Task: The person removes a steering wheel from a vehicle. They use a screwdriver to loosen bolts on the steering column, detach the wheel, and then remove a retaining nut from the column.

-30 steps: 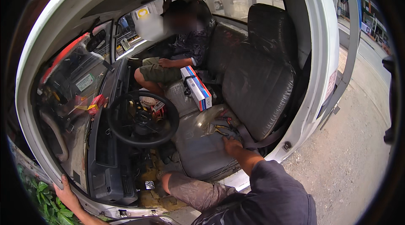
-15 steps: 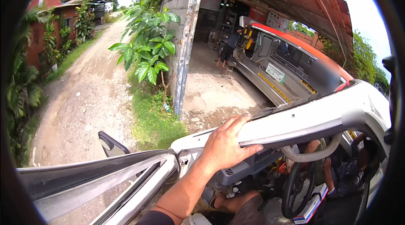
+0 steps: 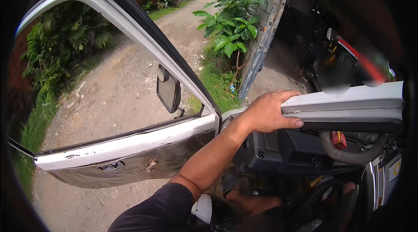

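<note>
From the lower edge my left arm, in a dark sleeve, reaches up to a vehicle's white frame pillar (image 3: 348,103). My left hand (image 3: 272,110) is closed over the pillar's end, fingers over the top and thumb along the lower side. Just under it runs the dark grey dashboard (image 3: 300,151). A curved grey grab handle (image 3: 348,156) hangs below the pillar, with a small red and yellow box (image 3: 338,139) behind it. Down in the shaded cab are a bare leg (image 3: 254,203) and the dim steering wheel (image 3: 322,195). My right hand does not show.
The white vehicle door (image 3: 130,142) stands swung out at left, its side mirror (image 3: 168,88) beyond the window frame. Past it runs a gravel road (image 3: 117,88). A leafy shrub (image 3: 230,31) grows beside a rusty metal post (image 3: 267,36) at a dark shed.
The view has swung left and down, so more of the door and road shows. My left hand keeps its hold on the pillar and now appears farther right in view.
</note>
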